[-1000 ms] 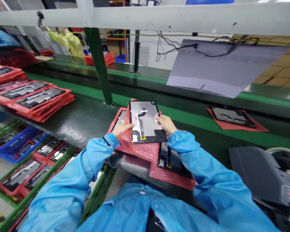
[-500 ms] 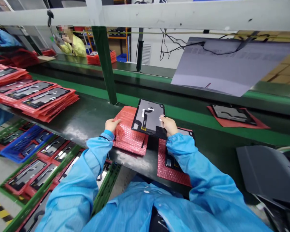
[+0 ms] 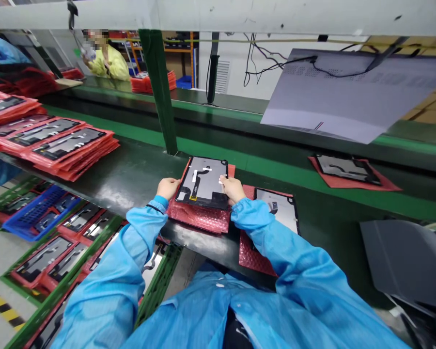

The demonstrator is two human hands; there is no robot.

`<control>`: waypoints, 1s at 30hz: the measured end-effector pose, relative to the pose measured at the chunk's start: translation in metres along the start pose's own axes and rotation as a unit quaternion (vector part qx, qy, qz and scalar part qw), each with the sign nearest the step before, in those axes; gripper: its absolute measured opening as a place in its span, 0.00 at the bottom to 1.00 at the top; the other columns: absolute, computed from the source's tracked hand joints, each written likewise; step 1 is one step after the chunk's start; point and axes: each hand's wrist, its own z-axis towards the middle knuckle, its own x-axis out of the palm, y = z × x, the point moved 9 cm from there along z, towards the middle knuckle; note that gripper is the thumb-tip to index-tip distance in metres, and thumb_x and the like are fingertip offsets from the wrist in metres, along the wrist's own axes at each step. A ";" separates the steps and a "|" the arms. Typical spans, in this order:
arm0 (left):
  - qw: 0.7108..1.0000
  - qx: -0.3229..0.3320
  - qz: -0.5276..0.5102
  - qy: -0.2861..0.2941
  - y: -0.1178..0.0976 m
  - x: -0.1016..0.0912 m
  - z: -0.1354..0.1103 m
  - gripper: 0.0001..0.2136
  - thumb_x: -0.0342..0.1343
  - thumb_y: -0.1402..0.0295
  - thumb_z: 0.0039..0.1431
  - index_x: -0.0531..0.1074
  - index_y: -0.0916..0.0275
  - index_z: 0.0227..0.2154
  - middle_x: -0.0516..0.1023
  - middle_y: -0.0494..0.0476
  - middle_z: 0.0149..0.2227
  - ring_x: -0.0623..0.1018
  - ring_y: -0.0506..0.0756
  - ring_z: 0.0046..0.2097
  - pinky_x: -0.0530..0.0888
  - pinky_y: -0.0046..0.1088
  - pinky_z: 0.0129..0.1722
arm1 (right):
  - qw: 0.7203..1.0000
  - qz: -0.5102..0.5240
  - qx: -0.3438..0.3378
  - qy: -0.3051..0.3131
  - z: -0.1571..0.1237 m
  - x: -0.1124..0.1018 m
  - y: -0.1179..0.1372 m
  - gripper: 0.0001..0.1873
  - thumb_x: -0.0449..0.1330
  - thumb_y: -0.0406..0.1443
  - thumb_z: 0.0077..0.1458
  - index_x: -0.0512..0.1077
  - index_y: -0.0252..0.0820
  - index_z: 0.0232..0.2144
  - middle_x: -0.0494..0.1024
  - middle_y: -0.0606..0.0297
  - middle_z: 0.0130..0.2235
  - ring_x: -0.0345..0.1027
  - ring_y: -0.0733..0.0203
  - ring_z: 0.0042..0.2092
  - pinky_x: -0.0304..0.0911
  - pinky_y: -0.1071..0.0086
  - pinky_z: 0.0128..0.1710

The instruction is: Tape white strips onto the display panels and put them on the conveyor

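Grips flat panel (image 3: 209,182) by its right edge with right hand (image 3: 233,190). Grips red bubble sheet (image 3: 199,216) at left edge with left hand (image 3: 167,188); cannot tell whether also catching panel. Finds panel above sheet, over dark bench (image 3: 131,169). Rates as likely light, stiff, smooth enough to slip, and brittle if bent. Best taken by opposite edges, clear of black ribbon strip (image 3: 196,186). Farther off, notes similar panel (image 3: 345,168) on red wrap (image 3: 332,181).

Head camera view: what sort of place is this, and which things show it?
Probably a factory workshop: a long dark bench, a stack of flat panels in red wrapping, and a blue basket below.
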 end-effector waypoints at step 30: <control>0.998 0.004 0.045 0.052 -0.007 -0.003 -0.007 0.07 0.57 0.66 0.39 0.70 0.61 0.13 0.74 0.53 0.17 0.73 0.55 0.28 0.64 0.27 0.29 | 0.966 -0.196 0.044 0.166 0.005 0.009 -0.021 0.14 0.69 0.40 0.42 0.68 0.39 0.18 0.67 0.67 0.12 0.67 0.62 0.19 0.65 0.71 0.21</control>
